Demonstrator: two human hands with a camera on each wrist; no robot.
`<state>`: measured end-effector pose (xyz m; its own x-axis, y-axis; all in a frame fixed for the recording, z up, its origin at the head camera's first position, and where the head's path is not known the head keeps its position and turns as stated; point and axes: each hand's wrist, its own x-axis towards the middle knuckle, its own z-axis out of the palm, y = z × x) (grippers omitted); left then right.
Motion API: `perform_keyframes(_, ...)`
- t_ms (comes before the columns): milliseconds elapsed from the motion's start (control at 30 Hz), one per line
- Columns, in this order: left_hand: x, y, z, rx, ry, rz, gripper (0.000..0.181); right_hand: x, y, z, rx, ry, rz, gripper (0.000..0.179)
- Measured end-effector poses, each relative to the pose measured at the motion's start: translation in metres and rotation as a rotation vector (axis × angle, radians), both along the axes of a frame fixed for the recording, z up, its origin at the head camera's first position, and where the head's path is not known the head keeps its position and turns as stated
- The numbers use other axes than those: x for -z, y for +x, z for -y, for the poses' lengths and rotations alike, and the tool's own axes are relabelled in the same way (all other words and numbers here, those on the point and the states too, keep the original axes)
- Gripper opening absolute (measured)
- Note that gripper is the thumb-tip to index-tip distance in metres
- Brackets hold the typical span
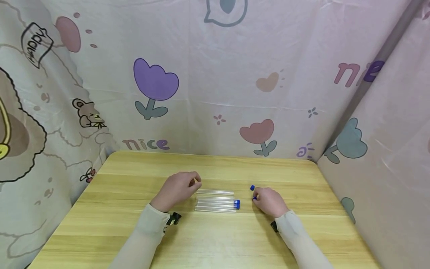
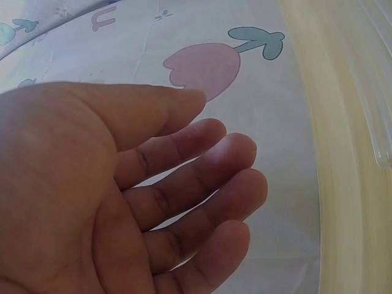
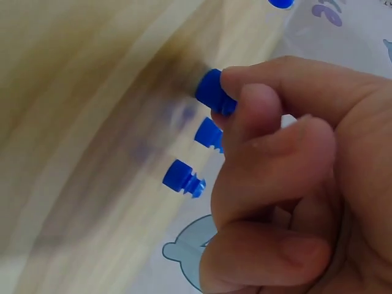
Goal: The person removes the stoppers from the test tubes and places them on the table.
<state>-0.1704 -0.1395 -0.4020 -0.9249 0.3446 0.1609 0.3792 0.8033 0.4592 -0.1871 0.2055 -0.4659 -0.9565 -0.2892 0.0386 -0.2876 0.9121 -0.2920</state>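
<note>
Several clear glass test tubes (image 1: 215, 205) lie side by side on the wooden table. Blue stoppers (image 1: 237, 204) sit in the right ends of some tubes. My left hand (image 1: 178, 189) hovers at their left ends, fingers loosely bent and holding nothing; the left wrist view shows its bare palm and fingers (image 2: 211, 202). To the right of the tubes, my right hand (image 1: 270, 201) pinches a blue stopper (image 3: 211, 90) between thumb and forefinger. Two more ribbed stoppers, one partly hidden by the fingers and one in full sight (image 3: 177, 176), appear below it in the right wrist view.
A loose blue stopper (image 1: 252, 187) lies just beyond my right hand. Behind the table (image 1: 208, 243) hangs a printed curtain (image 1: 208, 82), with more of it along both sides. Each wrist bears a small black device (image 1: 174, 218).
</note>
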Motion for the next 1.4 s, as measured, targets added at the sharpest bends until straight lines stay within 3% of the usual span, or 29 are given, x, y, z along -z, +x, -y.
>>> perform_keyframes(433,0.000,0.000,-0.001,-0.004,-0.006,0.004,0.017,0.004,-0.008,0.004,0.012,0.053,-0.044,0.010)
perform_keyframes(600,0.001,0.000,0.000,0.000,-0.010,-0.001,0.016,0.002,-0.009,0.004,0.034,0.019,-0.003,0.018)
perform_keyframes(700,0.000,0.001,0.000,0.006,-0.009,-0.002,0.016,-0.009,-0.005,0.000,0.042,-0.056,0.014,0.022)
perform_keyframes(800,-0.003,0.002,0.000,0.008,-0.004,-0.003,0.019,-0.030,0.000,-0.006,0.047,-0.159,-0.075,0.018)
perform_keyframes(933,-0.007,0.003,0.002,-0.005,0.005,-0.017,0.019,-0.058,0.003,-0.012,0.058,-0.297,-0.312,0.014)
perform_keyframes(1033,-0.009,0.003,0.003,-0.011,0.012,-0.053,0.017,-0.072,0.004,-0.008,0.046,-0.381,-0.425,0.016)
perform_keyframes(1200,-0.012,0.004,0.003,-0.004,0.013,-0.099,0.015,-0.082,0.006,0.010,-0.033,-0.461,-0.434,0.024)
perform_keyframes(1400,-0.015,0.005,0.002,-0.004,0.015,-0.127,0.015,-0.083,0.006,0.025,-0.112,-0.453,-0.444,0.020)
